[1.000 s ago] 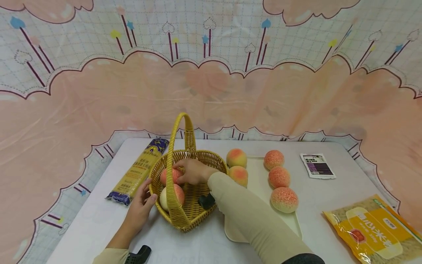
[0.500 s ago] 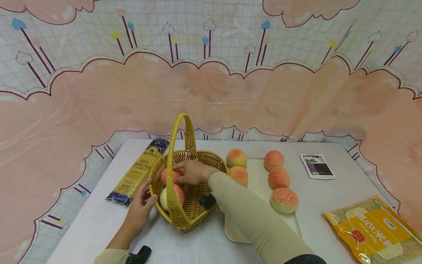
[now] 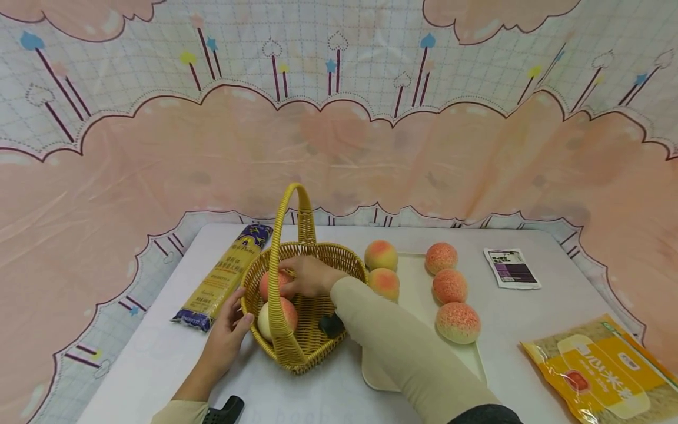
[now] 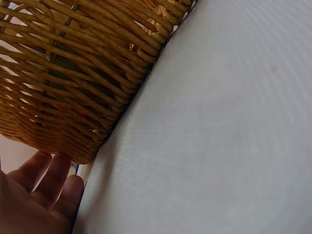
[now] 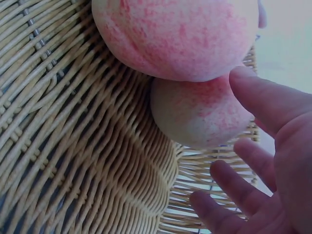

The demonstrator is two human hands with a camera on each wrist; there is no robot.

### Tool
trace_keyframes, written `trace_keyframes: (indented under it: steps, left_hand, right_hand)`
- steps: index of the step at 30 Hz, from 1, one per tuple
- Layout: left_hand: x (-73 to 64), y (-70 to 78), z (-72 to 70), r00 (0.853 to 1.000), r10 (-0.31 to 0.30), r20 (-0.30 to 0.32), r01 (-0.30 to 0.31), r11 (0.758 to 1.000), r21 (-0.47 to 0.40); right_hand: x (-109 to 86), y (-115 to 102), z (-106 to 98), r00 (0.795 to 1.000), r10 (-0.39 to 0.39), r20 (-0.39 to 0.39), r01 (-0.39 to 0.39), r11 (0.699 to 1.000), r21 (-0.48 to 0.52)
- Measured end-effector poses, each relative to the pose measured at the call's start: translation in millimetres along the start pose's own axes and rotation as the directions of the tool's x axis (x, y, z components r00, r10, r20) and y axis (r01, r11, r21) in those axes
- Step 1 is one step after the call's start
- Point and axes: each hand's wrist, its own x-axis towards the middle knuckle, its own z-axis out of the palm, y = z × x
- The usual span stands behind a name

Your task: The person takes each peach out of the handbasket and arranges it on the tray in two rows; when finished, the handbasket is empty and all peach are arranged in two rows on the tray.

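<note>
A yellow wicker basket (image 3: 339, 254) with a tall handle stands on the table with two pink-and-cream peaches at its left side. My right hand (image 3: 313, 277) reaches over the rim and holds the farther peach (image 3: 270, 287) between thumb and index finger. The right wrist view shows its other fingers spread beside that peach (image 5: 195, 114). The nearer peach (image 5: 175, 36) fills the top of that view. Outside the basket, my left hand (image 3: 225, 340) rests its fingertips against the left wall. In the left wrist view those fingers (image 4: 57, 178) touch the woven side (image 4: 83, 73) low down.
Right of the basket lies a cream tray (image 3: 412, 282), with several more peaches (image 3: 450, 287) on and beside it. A spaghetti packet (image 3: 225, 277) lies left of the basket. A small white-and-purple sachet (image 3: 511, 269) and a yellow grain bag (image 3: 598, 368) lie at the right.
My right hand has shifted very slightly to the left at the farther peach. My left hand and the basket have stayed in place.
</note>
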Motion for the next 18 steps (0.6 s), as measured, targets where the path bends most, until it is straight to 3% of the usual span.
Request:
trace_keyframes:
  steps: [6,18]
  left_hand:
    - [-0.2,0.5,-0.2,1.000,0.007,-0.002,-0.007,1.000,0.004]
    - [-0.4,0.5,-0.3,1.000,0.012,-0.010,-0.011,1.000,0.023]
  right_hand:
    - [4.2,-1,4,0.999,0.050,0.001,-0.050,0.999,-0.004]
    - [5.9,-1,13,0.996,0.085,0.007,-0.085,0.985,0.150]
